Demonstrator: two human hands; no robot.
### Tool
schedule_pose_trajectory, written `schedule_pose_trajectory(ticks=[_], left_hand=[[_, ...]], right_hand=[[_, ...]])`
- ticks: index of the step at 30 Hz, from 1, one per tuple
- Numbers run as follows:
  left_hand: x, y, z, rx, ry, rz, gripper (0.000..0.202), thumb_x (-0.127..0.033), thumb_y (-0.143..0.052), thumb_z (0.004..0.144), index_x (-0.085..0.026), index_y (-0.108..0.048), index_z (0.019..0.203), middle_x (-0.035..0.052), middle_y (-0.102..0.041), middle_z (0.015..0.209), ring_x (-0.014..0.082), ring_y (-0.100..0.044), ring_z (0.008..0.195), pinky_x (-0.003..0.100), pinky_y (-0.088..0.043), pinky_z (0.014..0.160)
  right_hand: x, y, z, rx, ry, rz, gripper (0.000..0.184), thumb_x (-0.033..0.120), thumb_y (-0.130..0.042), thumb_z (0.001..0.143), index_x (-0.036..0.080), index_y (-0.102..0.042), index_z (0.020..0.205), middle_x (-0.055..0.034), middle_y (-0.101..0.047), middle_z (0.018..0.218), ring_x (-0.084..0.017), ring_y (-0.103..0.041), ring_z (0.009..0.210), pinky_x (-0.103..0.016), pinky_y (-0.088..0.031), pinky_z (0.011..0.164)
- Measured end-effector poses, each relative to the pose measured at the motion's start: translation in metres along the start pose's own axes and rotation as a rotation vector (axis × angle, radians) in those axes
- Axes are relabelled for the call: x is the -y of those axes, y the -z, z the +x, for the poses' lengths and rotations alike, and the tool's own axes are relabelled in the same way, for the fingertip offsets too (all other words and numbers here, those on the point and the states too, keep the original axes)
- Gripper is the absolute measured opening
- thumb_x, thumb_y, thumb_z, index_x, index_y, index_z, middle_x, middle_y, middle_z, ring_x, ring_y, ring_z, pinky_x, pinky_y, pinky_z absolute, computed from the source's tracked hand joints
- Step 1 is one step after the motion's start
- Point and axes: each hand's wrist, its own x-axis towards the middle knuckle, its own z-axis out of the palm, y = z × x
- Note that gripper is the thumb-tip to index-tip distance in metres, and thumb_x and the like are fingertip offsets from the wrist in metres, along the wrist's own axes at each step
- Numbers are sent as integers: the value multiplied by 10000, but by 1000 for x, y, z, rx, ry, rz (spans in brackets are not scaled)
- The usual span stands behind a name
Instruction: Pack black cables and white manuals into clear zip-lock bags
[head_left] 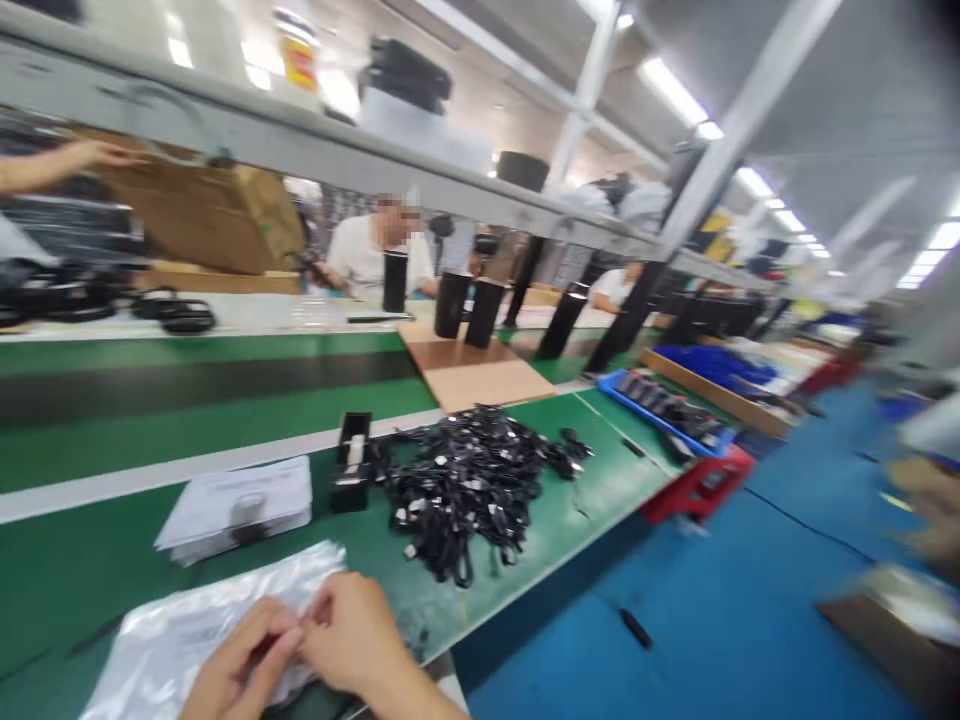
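Observation:
Clear plastic bags (161, 640) lie flat at the front left of the green bench, with printed paper showing through. My left hand (251, 660) is over their right part, thumb and fingers pinched together. Against its fingertips, my right hand (352, 630) is closed with curled fingers. Both pinch at the plastic near the bags' right edge; the exact grip is partly hidden by my fingers. Just beyond is a stack of white leaflets (247, 490) with a dark, blurred object on it. A small black box (352, 465) holding something white stands beside a pile of black cables (472, 480).
A brown board (480, 375) carries black cylinders (452, 303). Farther right are a blue tray of parts (667, 410) and a red stool (701, 485). A metal shelf (300, 130) crosses overhead. Co-workers (375, 250) sit opposite; another person's arm (60, 165) reaches in at left.

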Motion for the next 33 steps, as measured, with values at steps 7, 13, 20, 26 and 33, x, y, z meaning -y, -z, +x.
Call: schedule_pose_trajectory(ticks=[7,13,20,26,33], left_hand=[[-6,8,-5,96,96,-21,244,-337,-411,868,-211,-472,669,-12,-471,683,150,-486,647,246,-402,614],[-5,6,-3,118,139,-29,228,-327,-400,877,-212,-475,695,-11,-453,708,149,-477,669,248,-388,627],[-5,7,-3,81,141,-5,178,-292,-419,874,-221,-487,726,-12,-481,726,146,-502,684,239,-406,638],[2,10,2,79,157,100,191,-296,-407,876,-221,-486,719,-11,-495,717,151,-511,686,235,-413,646],[0,11,5,113,137,140,210,-288,-378,877,-223,-477,703,-9,-493,700,149,-504,654,225,-406,609]], right_hand=[[-13,28,-3,-44,68,-22,212,69,-471,701,192,-605,810,2,-630,684,-140,-559,595,-222,-390,569],[-17,33,-15,21,478,-249,321,35,-447,712,241,-594,909,-28,-565,925,-190,-520,839,-276,-419,693],[-17,7,-10,225,562,-245,383,47,-440,744,233,-540,1063,-9,-596,1000,-197,-497,925,-292,-433,836],[-17,27,0,230,580,-240,241,144,-493,801,224,-581,1010,-9,-627,976,-168,-547,877,-249,-447,778],[-29,118,54,-239,278,-673,249,241,-493,850,155,-591,1063,-108,-611,989,-256,-527,903,-350,-429,761]])
